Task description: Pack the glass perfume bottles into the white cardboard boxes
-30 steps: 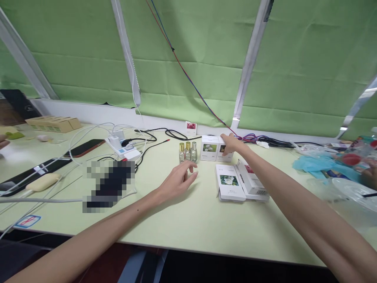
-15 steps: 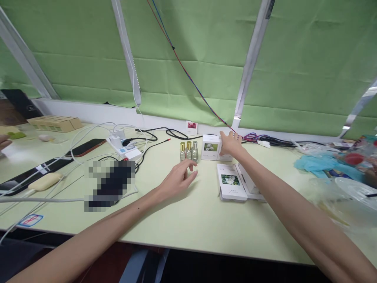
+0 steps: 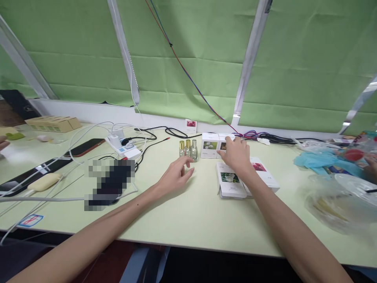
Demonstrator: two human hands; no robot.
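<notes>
My left hand [image 3: 176, 173] rests on the table with nothing in it, its fingers loosely bent and apart. Just beyond its fingertips stand three small glass bottles [image 3: 187, 151], two gold-capped and one silver-capped. My right hand [image 3: 238, 155] is spread with its fingers apart in front of the upright white boxes. One of these, a white box with a white-flower picture [image 3: 210, 146], is in full sight; the box beside it is partly covered by my fingers. Under my right wrist lie a flat white-flower box [image 3: 231, 184] and a flat pink-picture box [image 3: 265, 173].
A small pink-picture card [image 3: 191, 125] leans at the back. Left are a power strip [image 3: 123, 147], phones, white cables and cardboard boxes [image 3: 54, 124]. On the right sit blue plastic [image 3: 318, 161] and a lidded clear container [image 3: 356, 188]. Another person's hand [image 3: 3, 143] shows far left.
My right hand has drawn back toward me and slightly right from the upright boxes, uncovering part of the second box's picture. My left hand has barely moved.
</notes>
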